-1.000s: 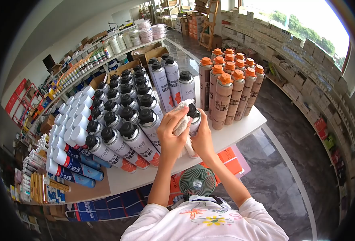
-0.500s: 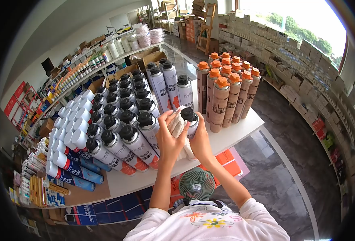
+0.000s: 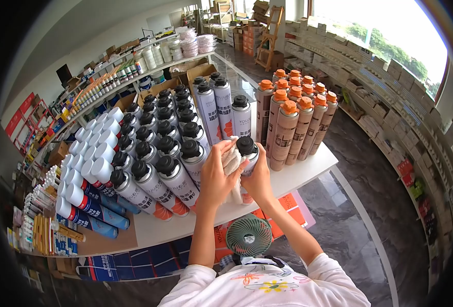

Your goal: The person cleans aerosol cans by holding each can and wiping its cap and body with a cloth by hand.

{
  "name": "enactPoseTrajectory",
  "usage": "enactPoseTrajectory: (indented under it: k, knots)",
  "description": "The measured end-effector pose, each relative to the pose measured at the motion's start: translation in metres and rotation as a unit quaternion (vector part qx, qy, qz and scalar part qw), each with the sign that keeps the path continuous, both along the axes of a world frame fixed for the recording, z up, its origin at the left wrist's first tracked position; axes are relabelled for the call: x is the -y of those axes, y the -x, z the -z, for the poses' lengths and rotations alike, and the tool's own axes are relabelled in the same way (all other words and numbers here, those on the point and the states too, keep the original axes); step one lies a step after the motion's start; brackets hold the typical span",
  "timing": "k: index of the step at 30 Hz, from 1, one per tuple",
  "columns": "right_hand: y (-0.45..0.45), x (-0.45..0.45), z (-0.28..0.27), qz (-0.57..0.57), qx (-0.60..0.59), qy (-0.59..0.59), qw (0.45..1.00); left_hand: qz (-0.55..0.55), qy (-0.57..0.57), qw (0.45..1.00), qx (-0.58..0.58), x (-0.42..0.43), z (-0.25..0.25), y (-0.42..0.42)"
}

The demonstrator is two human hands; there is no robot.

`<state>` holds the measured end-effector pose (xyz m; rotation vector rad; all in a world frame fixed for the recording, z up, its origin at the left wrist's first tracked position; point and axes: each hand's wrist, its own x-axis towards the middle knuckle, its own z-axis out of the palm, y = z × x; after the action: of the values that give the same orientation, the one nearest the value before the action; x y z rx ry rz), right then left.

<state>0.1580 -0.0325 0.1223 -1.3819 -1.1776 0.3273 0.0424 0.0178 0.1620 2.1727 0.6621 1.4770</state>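
My right hand (image 3: 257, 176) is closed around a white spray can (image 3: 248, 156) with a black cap, held upright above the table's front edge. Bunched in my left hand (image 3: 217, 174) is a whitish cloth (image 3: 231, 162), pressed against the left side of that can. Left of my hands stand rows of similar black-capped cans (image 3: 177, 176). Another black-capped can (image 3: 241, 115) stands just behind the held one. To the right is a group of brown cans with orange caps (image 3: 287, 135). The lower part of the held can is partly covered by the cloth and fingers.
Blue cans with white caps (image 3: 96, 211) fill the left of the white table (image 3: 311, 171). A green fan (image 3: 249, 236) sits below the front edge, by orange boxes (image 3: 290, 207). Stocked shelves (image 3: 390, 112) line the right wall; a wooden ladder (image 3: 271, 38) stands behind.
The view has shifted slightly. My hands still hold the can and cloth together, and more of the can's side now shows between them.
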Motion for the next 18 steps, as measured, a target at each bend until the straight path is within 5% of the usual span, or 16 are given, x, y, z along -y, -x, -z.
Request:
enactPoseTrajectory:
  k: [18]
  knots:
    - [0.002, -0.01, 0.011, 0.02, 0.005, -0.023, 1.0, -0.027, -0.026, 0.998, -0.046, 0.002, 0.0, 0.003]
